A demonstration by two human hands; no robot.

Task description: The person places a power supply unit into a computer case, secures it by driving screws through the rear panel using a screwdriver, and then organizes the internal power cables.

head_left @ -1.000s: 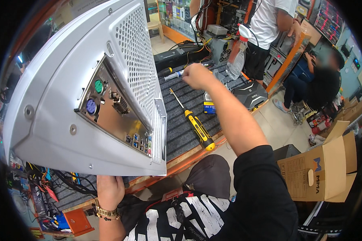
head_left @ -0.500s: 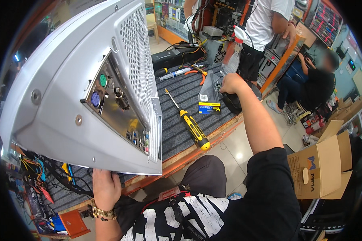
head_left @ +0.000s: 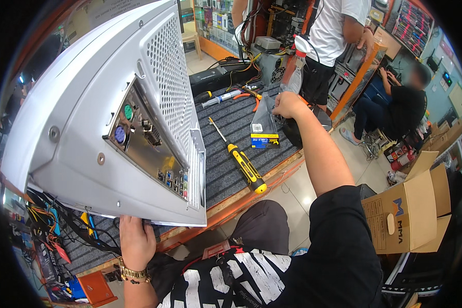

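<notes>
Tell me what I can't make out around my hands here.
In the head view:
Left hand: fingertips hidden by the computer case.
Case's inside: hidden by its panels.
Right hand: too small to tell whether it touches the clear plastic packet.
Black object: partly covered by the right wrist.

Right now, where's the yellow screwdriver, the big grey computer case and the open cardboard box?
Yellow screwdriver (head_left: pixel 244 163): head view, on its handle.
Grey computer case (head_left: pixel 94 115): head view, on its back panel.
Cardboard box (head_left: pixel 420 211): head view, on its side.

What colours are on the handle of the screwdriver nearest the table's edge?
The handle is yellow and black, clearest in the head view.
</notes>
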